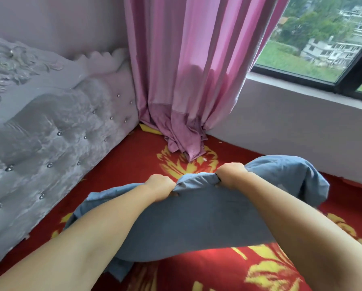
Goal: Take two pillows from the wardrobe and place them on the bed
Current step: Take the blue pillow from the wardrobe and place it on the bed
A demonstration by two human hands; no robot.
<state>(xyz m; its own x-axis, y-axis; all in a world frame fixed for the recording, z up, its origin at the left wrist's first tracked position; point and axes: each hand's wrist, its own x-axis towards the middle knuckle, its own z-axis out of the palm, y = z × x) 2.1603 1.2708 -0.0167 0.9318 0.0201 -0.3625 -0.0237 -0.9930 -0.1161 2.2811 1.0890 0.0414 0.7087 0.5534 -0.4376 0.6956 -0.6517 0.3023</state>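
Both my hands, left [160, 185] and right [231, 174], clutch the blue pillow [196, 219] near the headboard [50, 131]; a loose cover could slip off.

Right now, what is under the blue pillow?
Under the blue pillow, gripped by left hand and right hand, lies the red bed cover. What the pillow covers cannot be seen.

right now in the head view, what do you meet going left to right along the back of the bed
tufted grey headboard → pink curtain bunched in the corner → pale wall under the sill → window
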